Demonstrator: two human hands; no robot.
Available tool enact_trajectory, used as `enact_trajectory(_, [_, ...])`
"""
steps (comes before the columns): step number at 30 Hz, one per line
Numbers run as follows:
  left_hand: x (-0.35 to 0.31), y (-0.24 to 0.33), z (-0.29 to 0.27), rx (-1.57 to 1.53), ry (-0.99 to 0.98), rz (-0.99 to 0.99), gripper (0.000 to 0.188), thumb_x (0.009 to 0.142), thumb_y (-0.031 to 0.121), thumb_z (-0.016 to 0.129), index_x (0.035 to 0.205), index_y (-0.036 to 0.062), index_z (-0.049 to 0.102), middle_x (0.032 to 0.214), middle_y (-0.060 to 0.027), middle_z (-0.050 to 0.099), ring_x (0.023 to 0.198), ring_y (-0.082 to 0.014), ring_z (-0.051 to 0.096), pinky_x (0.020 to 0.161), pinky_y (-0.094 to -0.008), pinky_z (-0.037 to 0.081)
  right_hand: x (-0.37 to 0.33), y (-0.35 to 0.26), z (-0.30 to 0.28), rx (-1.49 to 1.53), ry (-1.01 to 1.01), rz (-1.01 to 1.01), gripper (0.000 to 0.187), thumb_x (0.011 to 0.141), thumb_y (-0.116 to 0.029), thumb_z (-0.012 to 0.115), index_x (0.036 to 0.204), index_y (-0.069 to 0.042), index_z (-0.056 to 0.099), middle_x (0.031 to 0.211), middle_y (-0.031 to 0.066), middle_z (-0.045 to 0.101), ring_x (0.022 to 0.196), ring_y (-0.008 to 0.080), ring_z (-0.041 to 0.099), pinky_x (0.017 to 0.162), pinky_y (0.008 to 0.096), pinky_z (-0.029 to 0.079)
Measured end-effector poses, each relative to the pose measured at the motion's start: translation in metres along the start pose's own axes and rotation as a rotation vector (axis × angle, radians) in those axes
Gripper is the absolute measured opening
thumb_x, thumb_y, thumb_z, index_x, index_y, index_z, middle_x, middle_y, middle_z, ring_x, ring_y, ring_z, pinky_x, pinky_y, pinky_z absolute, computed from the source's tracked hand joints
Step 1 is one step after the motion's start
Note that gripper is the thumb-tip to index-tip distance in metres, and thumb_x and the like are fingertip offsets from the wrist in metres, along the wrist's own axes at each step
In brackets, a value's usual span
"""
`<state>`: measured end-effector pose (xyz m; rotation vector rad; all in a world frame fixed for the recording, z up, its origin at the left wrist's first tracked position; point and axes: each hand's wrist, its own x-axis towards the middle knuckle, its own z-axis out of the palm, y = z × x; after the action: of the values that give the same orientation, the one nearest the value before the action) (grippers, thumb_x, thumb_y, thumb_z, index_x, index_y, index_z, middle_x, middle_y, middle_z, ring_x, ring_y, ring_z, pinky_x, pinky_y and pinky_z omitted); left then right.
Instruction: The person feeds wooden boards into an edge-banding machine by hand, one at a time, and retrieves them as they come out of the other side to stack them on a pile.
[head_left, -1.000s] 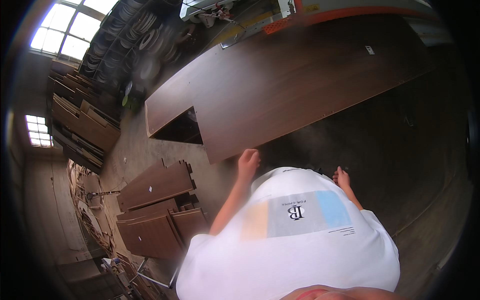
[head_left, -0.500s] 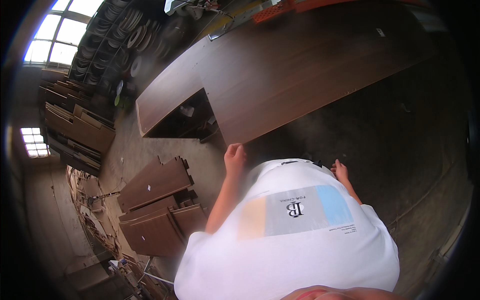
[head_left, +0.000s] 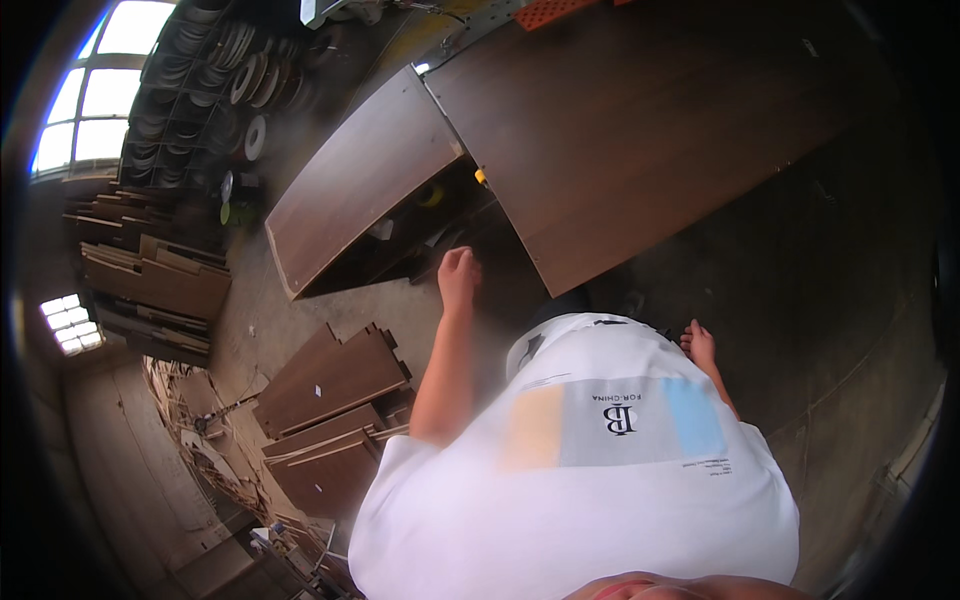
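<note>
My left hand (head_left: 459,272) is loosely closed in front of the dark gap below a narrower brown wood-grain panel (head_left: 370,170). I see nothing in its fingers. To its right is the near corner of a large brown panel (head_left: 640,150), apart from the hand. A thin gap parts the two panels, with a small yellow piece (head_left: 481,177) at the large panel's edge. Low at my right side hangs my right hand (head_left: 698,342), its fingers curled and no object visible in them. What supports the panels is mostly hidden.
Stacked brown boards (head_left: 330,385) lie on the floor to my left. Farther off are more board piles (head_left: 155,270) and a rack of edging rolls (head_left: 190,90). An orange perforated part (head_left: 550,12) and machinery lie beyond the large panel.
The large panel has shifted rightward and a gap has opened beside the narrower one. My left hand has come away from the large panel's corner and moved slightly forward and left.
</note>
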<state>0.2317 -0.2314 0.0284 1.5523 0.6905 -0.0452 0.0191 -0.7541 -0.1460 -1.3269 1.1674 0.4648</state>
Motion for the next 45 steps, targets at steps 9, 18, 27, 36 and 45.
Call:
enact_trajectory(9, [0.136, 0.09, 0.091, 0.656, -0.292, 0.674, 0.028, 0.097, 0.021, 0.061, 0.117, 0.0013, 0.061, 0.101, -0.01, 0.067, 0.096, -0.0214, 0.064, 0.088, -0.0308, 0.049, -0.077, -0.106, 0.076, -0.191, 0.043, -0.098, 0.033, 0.098, -0.036, 0.059, 0.091, -0.004, 0.064, 0.074, 0.0043, 0.064, 0.062, 0.0108, 0.058, 0.055, 0.0266, 0.047])
enact_trajectory(18, [0.23, 0.099, 0.155, 0.879, -1.067, -0.267, 0.086, 0.091, 0.077, 0.035, 0.142, 0.0096, 0.052, 0.137, -0.0125, 0.056, 0.123, -0.025, 0.052, 0.101, -0.0382, 0.042, -0.135, -0.118, 0.113, 0.029, 0.208, -0.057, 0.032, 0.098, -0.037, 0.058, 0.094, -0.006, 0.065, 0.081, 0.0047, 0.066, 0.068, 0.01, 0.059, 0.058, 0.0248, 0.045])
enact_trajectory(27, [0.25, 0.07, 0.164, 0.499, -1.132, -0.591, 0.076, 0.097, 0.067, 0.037, 0.136, 0.0045, 0.056, 0.128, -0.0089, 0.062, 0.113, -0.0218, 0.058, 0.099, -0.0346, 0.043, -0.144, 0.023, 0.111, -0.23, 0.347, -0.125, 0.032, 0.095, -0.034, 0.061, 0.096, -0.003, 0.069, 0.086, 0.0075, 0.07, 0.076, 0.0191, 0.065, 0.068, 0.0317, 0.049])
enact_trajectory(36, [0.264, 0.045, 0.163, 0.441, -1.101, -0.571, 0.061, 0.097, 0.063, 0.042, 0.119, 0.0109, 0.066, 0.103, -0.0043, 0.071, 0.081, -0.017, 0.065, 0.072, -0.0324, 0.052, -0.139, 0.01, 0.162, -0.075, 0.331, -0.106, 0.032, 0.096, -0.033, 0.06, 0.097, -0.002, 0.069, 0.087, 0.0082, 0.069, 0.078, 0.0198, 0.065, 0.07, 0.0326, 0.049])
enact_trajectory(45, [0.266, 0.043, 0.162, 0.397, -1.12, -0.554, 0.062, 0.099, 0.055, 0.046, 0.131, 0.0037, 0.059, 0.117, -0.0066, 0.067, 0.099, -0.0188, 0.064, 0.088, -0.0334, 0.049, -0.132, -0.019, 0.176, -0.049, 0.322, -0.156, 0.032, 0.096, -0.033, 0.059, 0.098, -0.002, 0.069, 0.089, 0.009, 0.069, 0.079, 0.0204, 0.064, 0.071, 0.0336, 0.049])
